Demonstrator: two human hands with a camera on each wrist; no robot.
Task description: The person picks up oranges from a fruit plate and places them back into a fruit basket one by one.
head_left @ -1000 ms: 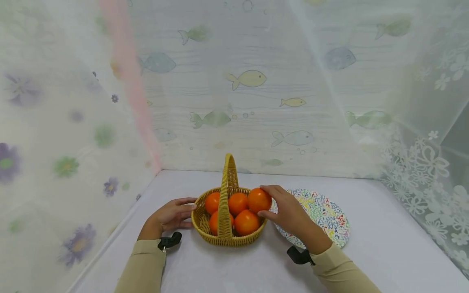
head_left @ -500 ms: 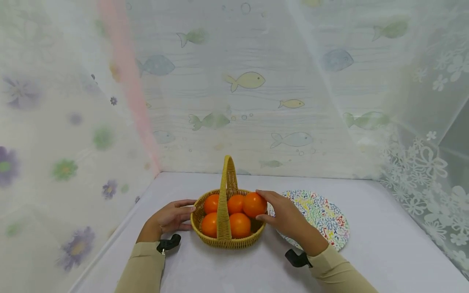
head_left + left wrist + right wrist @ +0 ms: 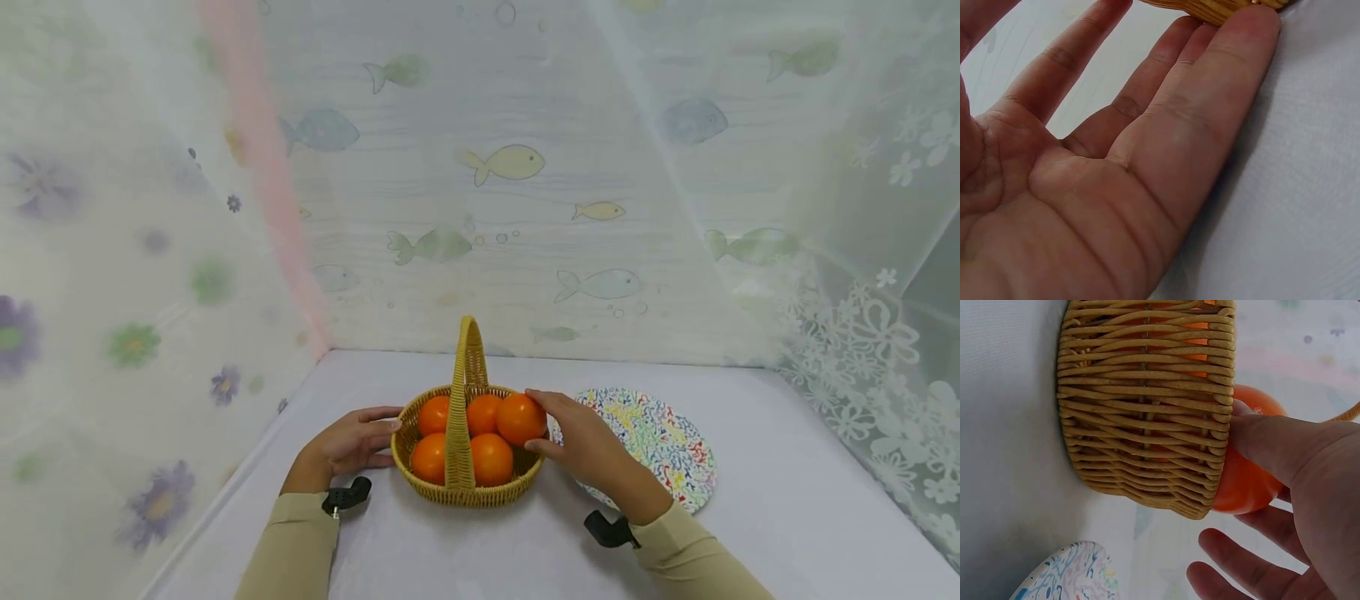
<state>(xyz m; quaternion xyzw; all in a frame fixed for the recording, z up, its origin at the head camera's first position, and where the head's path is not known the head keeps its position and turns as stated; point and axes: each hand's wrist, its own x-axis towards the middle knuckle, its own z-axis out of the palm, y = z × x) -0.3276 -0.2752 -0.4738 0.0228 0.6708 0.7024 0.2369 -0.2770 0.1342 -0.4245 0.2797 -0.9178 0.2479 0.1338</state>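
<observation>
A yellow wicker basket [image 3: 461,497] with a tall arched handle stands in the head view, holding several oranges. At its right side my right hand [image 3: 585,437] holds an orange [image 3: 521,419] between thumb and fingers, low against the other oranges and just inside the rim. In the right wrist view that orange [image 3: 1247,487] shows past the basket wall [image 3: 1147,406], with the thumb on it. My left hand [image 3: 352,442] rests against the basket's left side. Its fingers [image 3: 1191,125] stretch nearly straight in the left wrist view, tips touching the wicker [image 3: 1191,7].
A round plate or mat with a multicoloured squiggle pattern [image 3: 675,450] lies right of the basket, partly behind my right forearm. White cloth covers the table [image 3: 480,558]. Curtains [image 3: 495,208] printed with fish and flowers hang at the back and sides.
My right hand has moved slightly left and down with its orange, lowering it into the basket. The front oranges have shifted left. My left hand keeps its place.
</observation>
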